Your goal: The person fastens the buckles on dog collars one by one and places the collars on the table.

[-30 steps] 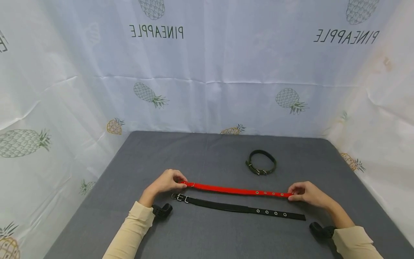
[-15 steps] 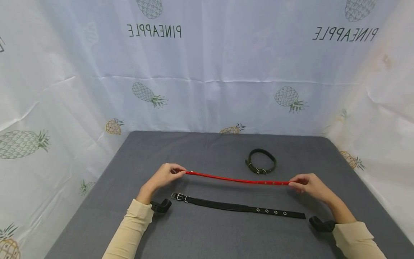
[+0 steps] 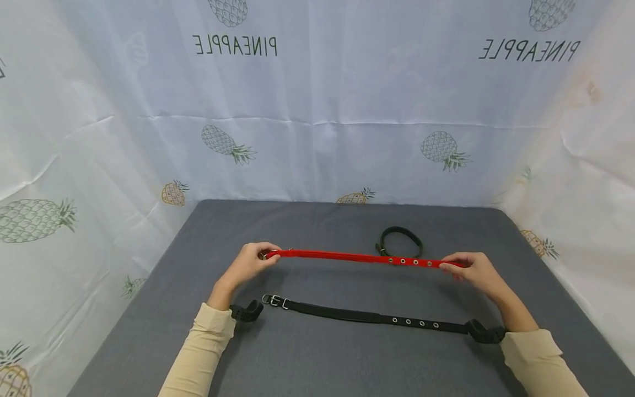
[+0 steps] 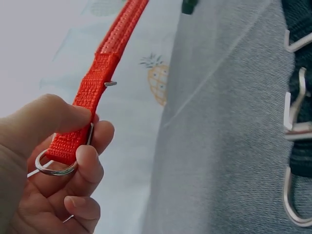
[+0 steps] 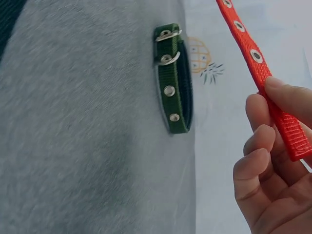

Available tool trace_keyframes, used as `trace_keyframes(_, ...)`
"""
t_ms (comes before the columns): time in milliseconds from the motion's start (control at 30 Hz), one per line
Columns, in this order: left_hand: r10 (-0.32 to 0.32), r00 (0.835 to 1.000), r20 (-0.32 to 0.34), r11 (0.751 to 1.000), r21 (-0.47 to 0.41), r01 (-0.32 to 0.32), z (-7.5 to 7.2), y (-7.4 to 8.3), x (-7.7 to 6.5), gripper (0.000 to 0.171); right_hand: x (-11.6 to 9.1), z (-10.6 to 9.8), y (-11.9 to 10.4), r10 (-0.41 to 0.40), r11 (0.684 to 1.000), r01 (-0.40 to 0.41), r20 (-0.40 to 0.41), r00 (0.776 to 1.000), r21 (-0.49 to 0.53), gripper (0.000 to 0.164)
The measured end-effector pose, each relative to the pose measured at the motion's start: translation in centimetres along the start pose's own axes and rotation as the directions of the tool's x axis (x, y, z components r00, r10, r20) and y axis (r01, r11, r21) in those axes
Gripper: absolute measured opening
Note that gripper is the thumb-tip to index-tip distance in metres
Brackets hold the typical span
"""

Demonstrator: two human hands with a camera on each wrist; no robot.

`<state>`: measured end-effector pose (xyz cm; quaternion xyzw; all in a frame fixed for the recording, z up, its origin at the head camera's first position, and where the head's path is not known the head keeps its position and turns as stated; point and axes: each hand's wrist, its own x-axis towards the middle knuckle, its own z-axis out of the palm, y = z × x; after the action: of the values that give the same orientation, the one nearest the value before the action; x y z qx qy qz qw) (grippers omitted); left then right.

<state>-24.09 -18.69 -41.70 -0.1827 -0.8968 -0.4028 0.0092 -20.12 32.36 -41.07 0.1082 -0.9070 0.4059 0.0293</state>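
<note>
A red collar (image 3: 342, 256) is stretched nearly straight between my hands, above the table. My left hand (image 3: 251, 260) pinches its buckle end between thumb and fingers; in the left wrist view a metal D-ring (image 4: 56, 170) pokes out below the thumb. At the other end, my right hand (image 3: 473, 271) pinches the strap just past the row of metal eyelets, and the tip (image 5: 295, 141) runs across the fingers. A black collar (image 3: 342, 314) lies unbuckled on the table, nearer to me. Behind the red strap sits a dark green collar (image 3: 402, 229), buckled into a loop.
The grey-covered table (image 3: 317, 364) fills the lower part of the head view. A white curtain (image 3: 317, 165) with pineapple prints hangs behind it and on both sides. Black wrist cameras (image 3: 246, 312) sit at both cuffs, the right one overlapping the black collar's tip.
Both hands have lifted the red collar off the table and moved it farther away and up. The strap now overlaps the green loop in the head view. The black and green collars have stayed put.
</note>
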Motion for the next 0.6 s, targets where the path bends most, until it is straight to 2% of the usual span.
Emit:
trace_keyframes(167, -0.002, 0.999, -0.051, 1.000, -0.023, 0.001, -0.1, 0.2, 0.1, 0.018, 0.5, 0.3, -0.6, 0.016, 1.000, -0.017, -0.051, 0.999, -0.016, 0.027)
trace_keyframes(367, 0.046, 0.992, -0.114, 0.998, -0.035, -0.051, 0.1, 0.5, 0.3, 0.018, 0.8, 0.6, -1.2, 0.017, 0.999, -0.020, -0.098, 0.995, -0.034, 0.029)
trace_keyframes(600, 0.083, 0.983, -0.165, 0.992, -0.075, -0.097, 0.2, 0.6, 0.5, 0.021, 1.1, 0.9, -2.2, -0.043, 0.999, 0.043, -0.139, 0.989, -0.003, 0.027)
